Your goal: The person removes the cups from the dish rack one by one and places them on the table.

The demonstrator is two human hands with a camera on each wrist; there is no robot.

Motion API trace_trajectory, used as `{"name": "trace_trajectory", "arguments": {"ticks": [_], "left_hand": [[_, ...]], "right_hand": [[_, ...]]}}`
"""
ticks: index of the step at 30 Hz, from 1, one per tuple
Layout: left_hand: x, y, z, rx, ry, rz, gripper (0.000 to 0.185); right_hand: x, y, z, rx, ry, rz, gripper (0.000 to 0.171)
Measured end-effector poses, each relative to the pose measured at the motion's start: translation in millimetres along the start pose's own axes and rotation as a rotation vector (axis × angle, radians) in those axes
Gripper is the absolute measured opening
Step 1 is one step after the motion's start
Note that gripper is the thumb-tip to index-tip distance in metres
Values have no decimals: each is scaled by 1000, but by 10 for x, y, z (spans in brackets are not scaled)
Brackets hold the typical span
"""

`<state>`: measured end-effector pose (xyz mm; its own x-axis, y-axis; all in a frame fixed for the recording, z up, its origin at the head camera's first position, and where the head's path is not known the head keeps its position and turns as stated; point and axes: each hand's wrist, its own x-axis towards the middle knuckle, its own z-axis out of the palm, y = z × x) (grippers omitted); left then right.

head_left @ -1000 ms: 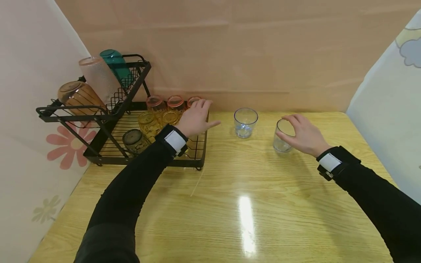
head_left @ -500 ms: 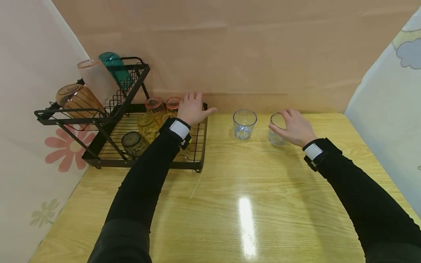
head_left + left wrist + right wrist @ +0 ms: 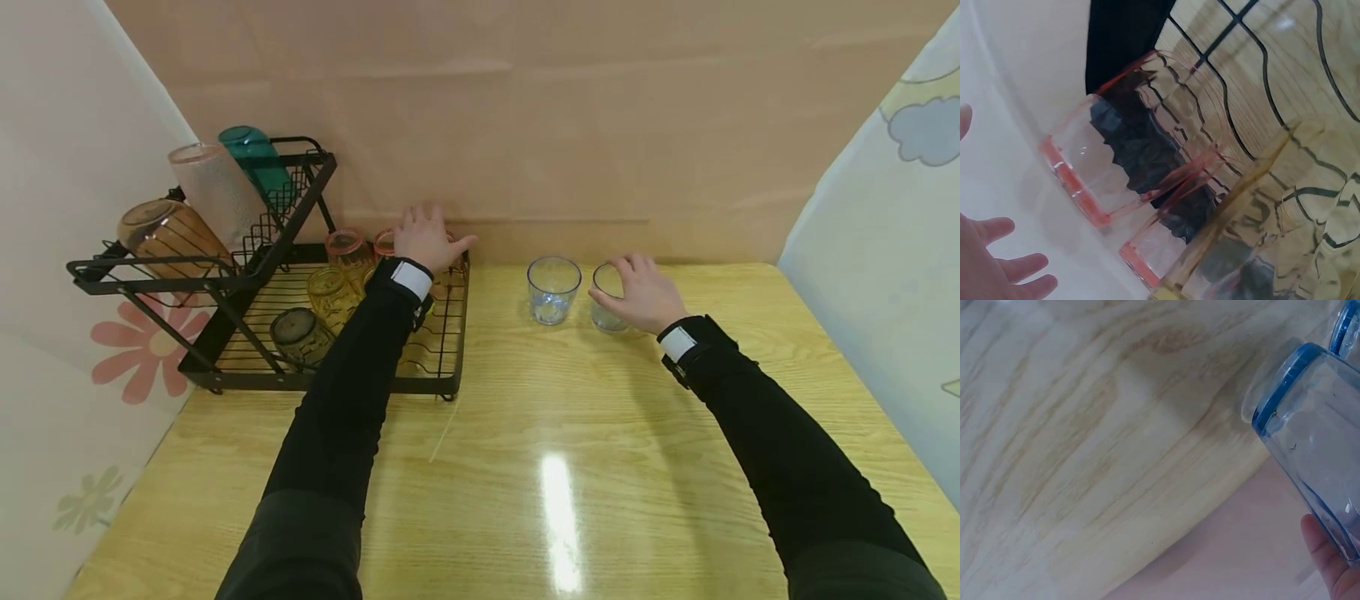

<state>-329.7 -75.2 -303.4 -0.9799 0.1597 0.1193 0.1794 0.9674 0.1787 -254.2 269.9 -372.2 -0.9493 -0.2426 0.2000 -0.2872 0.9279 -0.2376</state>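
Two clear glasses (image 3: pixel 553 288) stand on the tabletop (image 3: pixel 570 433), the right hand (image 3: pixel 637 293) gripping one; the left hand (image 3: pixel 429 237), fingers spread, reaches pink glasses (image 3: pixel 347 247) left in the rack (image 3: pixel 442 379).

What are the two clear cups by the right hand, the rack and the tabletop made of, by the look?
Clear cups and: see-through with a blue-tinted base, glass or clear plastic; I cannot tell which. Rack: thin black wire, probably coated metal. Table: light wood grain under a glossy finish that mirrors the lamp, likely laminate or varnished wood.
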Motion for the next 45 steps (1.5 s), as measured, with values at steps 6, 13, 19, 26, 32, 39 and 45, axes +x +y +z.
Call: {"name": "trace_trajectory", "arguments": {"ticks": [6,13,19,26,32,39,45], "left_hand": [[110,28,69,34,5,-11,87],[204,27,199,52,11,-27,90],[235,62,259,71,56,-29,90],[227,80,296,92,76,-20,86],[197,59,318,46,59,-5,85],[190,-58,440,-4,25,-37,89],[179,-121,486,44,14,-28,89]], "right_hand": [[-17,6,12,8,3,24,72],[-47,22,24,-1,1,37,76],[-73,37,-88,-30,-12,1,84],[-108,-28,-372,-102,-5,-86,90],[-177,-153,-679,-125,-5,-122,93],[-287,-296,-820,-153,8,-173,89],[-369,-445,-806,-180,15,-228,89]]}}
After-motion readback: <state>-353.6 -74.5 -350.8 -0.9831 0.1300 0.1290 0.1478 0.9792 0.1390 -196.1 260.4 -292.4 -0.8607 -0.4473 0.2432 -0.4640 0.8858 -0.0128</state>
